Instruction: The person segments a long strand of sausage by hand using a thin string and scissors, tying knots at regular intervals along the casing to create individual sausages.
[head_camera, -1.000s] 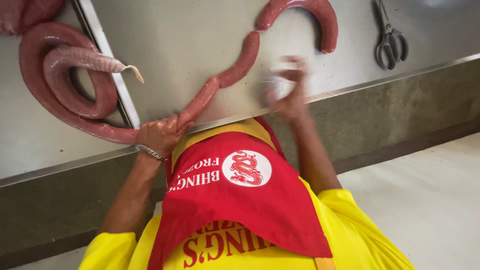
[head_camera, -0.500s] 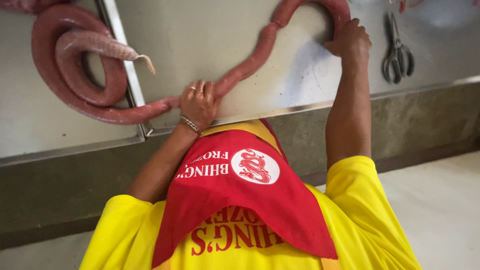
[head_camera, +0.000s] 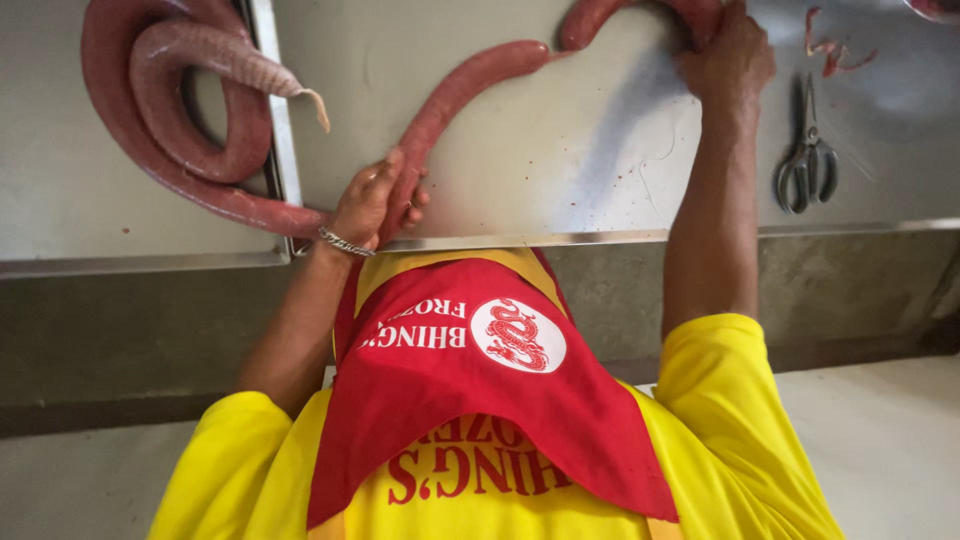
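— What had the left hand (head_camera: 368, 205) got?

— Its grip was pinched round the long red sausage (head_camera: 455, 95) near the tabletop (head_camera: 560, 170) edge. Left of that grip the sausage ran on into a coil (head_camera: 170, 120); right of it, one fat link climbed to a twist.

— And the right hand (head_camera: 735, 55)?

— Its grip was closed over the next link, well apart from the left. Scissors (head_camera: 805, 165) lay right of that grip.
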